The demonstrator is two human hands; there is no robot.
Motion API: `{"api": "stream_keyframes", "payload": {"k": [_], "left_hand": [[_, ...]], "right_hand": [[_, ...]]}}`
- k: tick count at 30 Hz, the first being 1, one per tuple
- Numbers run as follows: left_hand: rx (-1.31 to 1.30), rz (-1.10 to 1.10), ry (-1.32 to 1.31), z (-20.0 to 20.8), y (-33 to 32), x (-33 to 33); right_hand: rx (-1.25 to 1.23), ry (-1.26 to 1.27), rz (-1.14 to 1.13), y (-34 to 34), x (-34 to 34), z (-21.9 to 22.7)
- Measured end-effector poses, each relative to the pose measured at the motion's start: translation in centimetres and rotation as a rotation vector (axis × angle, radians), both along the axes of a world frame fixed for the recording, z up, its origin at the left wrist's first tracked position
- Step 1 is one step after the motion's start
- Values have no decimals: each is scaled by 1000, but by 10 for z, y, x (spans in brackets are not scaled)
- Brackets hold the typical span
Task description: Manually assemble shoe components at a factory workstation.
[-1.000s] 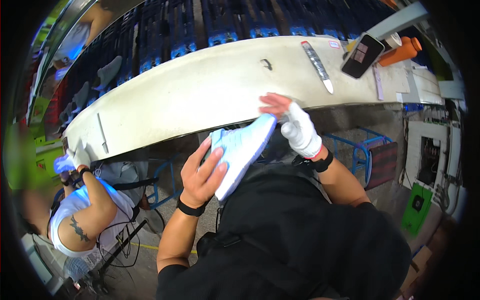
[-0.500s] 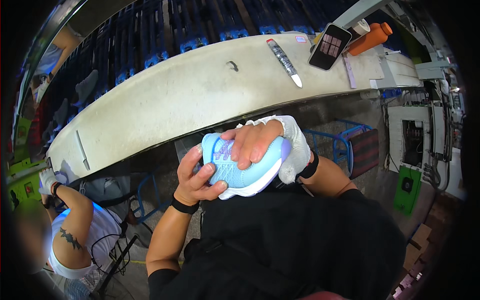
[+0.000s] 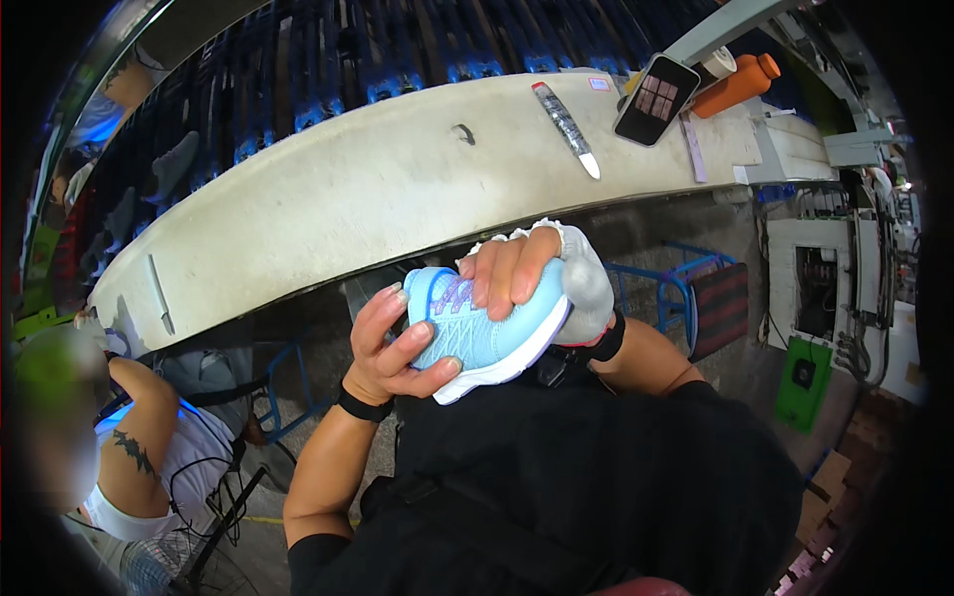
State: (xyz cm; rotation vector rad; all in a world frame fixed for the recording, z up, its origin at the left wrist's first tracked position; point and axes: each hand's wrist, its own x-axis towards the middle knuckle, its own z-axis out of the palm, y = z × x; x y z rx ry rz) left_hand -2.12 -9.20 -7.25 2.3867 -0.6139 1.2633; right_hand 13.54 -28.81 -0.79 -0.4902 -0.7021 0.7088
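A light blue sneaker (image 3: 484,336) with purple laces and a white sole is held in front of my body, between both hands. My left hand (image 3: 383,353) is bare and grips the sneaker at its left end, fingers curled along the side and sole. Over the toe end lies my right hand (image 3: 527,278), in a whitish glove that leaves the fingers uncovered; those fingers press on the upper beside the laces. The glove's thumb hides the tip of the toe. Both wrists wear black bands.
Ahead runs a pale worktop (image 3: 338,199) bearing a marker-like tool (image 3: 566,129), a phone (image 3: 657,99), an orange bottle (image 3: 737,87) and a thin metal strip (image 3: 160,293). Behind it are dark conveyor rollers (image 3: 437,45). A person (image 3: 149,437) works at left; a stool (image 3: 717,308) stands right.
The right hand has shifted round the toe, and its gloved thumb now covers the purple toe tip. The sneaker has tilted slightly. The co-worker's arm at left has moved.
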Motion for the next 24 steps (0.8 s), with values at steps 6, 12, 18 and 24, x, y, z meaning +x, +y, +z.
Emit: {"api": "stream_keyframes", "payload": {"k": [6, 12, 18, 24], "left_hand": [[-275, 67, 503, 31, 9, -17], [-887, -235, 1662, 46, 58, -125], [-1354, -319, 1986, 50, 50, -251], [-629, 7, 1846, -21, 70, -317]], "right_hand": [[-232, -115, -370, -4, 19, 15], [-643, -481, -538, 23, 64, 22], [-669, -240, -412, 44, 76, 25], [-782, -351, -276, 62, 64, 24]]}}
